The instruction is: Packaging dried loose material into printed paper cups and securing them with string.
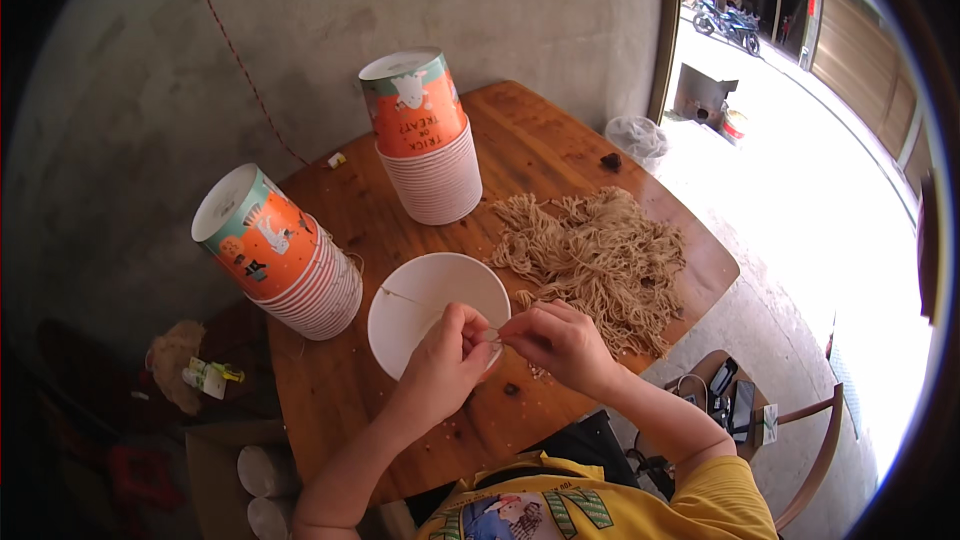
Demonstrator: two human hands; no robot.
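Note:
A white paper bucket stands mouth up at the near middle of a wooden table. A thin tan cord crosses its mouth from the far-left inner wall towards my hands. Above its near-right rim, my left hand pinches the cord between thumb and fingertips. Close beside it, the fingertips of my right hand are also closed on the cord. The exact shape of the cord between the fingers is too small to tell. Right of the bucket lies a loose heap of tan cords.
Two stacks of upturned orange-and-green paper buckets stand on the table, one stack at the left, another farther back. A concrete wall rises behind. At lower right are a wooden chair and a stool with phones; at lower left, a cardboard box.

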